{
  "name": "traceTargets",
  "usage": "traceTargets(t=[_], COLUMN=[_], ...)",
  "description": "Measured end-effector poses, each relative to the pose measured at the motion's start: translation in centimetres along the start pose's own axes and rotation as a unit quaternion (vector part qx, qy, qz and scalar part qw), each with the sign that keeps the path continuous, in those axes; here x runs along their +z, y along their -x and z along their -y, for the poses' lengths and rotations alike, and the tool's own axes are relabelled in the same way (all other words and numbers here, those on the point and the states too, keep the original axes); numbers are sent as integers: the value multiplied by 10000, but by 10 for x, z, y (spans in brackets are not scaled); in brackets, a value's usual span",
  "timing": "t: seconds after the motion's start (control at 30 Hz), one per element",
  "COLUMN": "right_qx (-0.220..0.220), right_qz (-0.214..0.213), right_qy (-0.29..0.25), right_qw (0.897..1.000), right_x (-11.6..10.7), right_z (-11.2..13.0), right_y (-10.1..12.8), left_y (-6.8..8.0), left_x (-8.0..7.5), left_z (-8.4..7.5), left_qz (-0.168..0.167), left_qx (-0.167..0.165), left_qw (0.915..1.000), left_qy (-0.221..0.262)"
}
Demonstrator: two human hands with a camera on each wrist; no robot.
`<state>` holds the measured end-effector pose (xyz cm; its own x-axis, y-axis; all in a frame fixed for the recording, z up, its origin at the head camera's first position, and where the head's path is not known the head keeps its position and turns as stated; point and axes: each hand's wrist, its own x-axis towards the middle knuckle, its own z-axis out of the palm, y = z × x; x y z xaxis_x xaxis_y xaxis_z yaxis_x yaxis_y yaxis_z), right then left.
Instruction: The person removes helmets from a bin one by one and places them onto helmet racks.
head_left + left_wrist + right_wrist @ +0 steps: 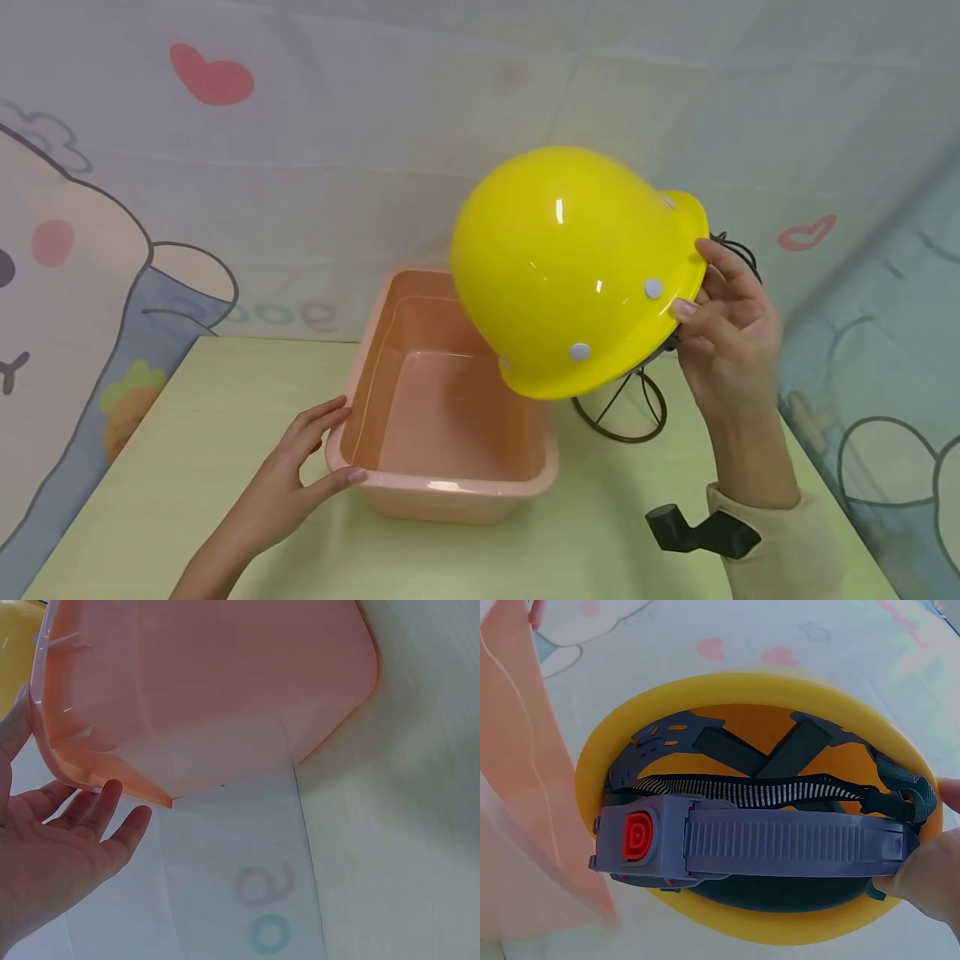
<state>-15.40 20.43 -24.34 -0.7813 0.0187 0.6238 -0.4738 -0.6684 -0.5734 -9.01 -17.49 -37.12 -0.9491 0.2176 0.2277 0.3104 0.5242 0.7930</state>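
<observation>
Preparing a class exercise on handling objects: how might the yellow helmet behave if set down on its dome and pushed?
The yellow helmet is probably stiff: no sag shows where the right hand grips it. Its glossy highlights suggest it may feel slippery. Its rounded dome would likely rock or roll.

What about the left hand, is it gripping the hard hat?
No, the left hand touches the basin rim; the right hand grips the hard hat.

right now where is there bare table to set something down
Bare table lies left of the pink basin, beyond the left hand, and in front of the basin, left of the right sleeve. It is crowded right of the basin: the yellow helmet, held by the right hand, partly hides a wire stand there.
</observation>
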Motion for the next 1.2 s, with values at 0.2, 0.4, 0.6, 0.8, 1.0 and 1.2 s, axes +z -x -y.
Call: traceTargets(t=[0.2,0.4,0.6,0.8,1.0,1.2], right_qx=[-178,-409,-439,-653,-829,-1122], right_qz=[-356,-538,-729,-1030,-1204,-1256], right_qy=[-133,-204,-532,-547,-1035,-1073], right_qw=[9991,9975,9950,9910,9838,9799], right_x=[-7,-17,-27,-37,-49,-60], right_z=[5,9,15,19,25,28], right_y=[-5,-10,-11,-14,-17,-17], left_y=[0,-1,-1,-1,-1,-2], left_x=[-1,0,0,-1,0,1], left_z=[0,1,1,1,0,0], left_qz=[14,22,23,28,23,36], left_qx=[-52,18,107,99,129,135], left_qw=[10000,10000,9999,9999,9999,9999], left_qy=[-19,8,20,27,85,98])
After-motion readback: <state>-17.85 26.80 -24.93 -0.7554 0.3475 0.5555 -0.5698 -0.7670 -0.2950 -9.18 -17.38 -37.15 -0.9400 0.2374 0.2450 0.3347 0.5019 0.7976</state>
